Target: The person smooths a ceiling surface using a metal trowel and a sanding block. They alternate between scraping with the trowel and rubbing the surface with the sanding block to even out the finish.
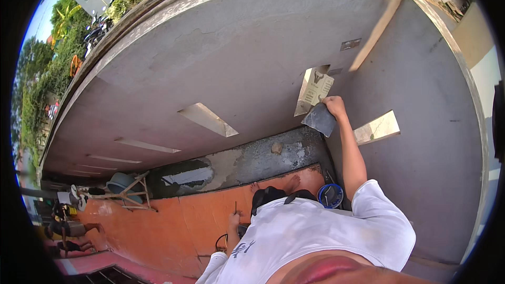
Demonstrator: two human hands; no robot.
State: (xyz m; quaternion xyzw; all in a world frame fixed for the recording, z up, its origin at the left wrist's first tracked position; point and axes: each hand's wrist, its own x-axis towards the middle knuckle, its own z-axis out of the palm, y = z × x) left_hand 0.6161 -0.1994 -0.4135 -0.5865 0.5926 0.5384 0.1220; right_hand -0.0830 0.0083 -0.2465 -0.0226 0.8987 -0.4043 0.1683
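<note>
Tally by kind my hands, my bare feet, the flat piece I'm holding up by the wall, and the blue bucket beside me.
Left hand and right hand: 2
Bare feet: 2
Dark flat piece: 1
Blue bucket: 1
Total: 6

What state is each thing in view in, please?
Dark sheet: gripped by right hand
Left hand: lowered, grip unclear
Bucket: open, upright
Trestle: standing
Basin: partly hidden
Floor strip: partly wet-looking
Wall slots: letting light through

Right hand high, left hand low
</note>
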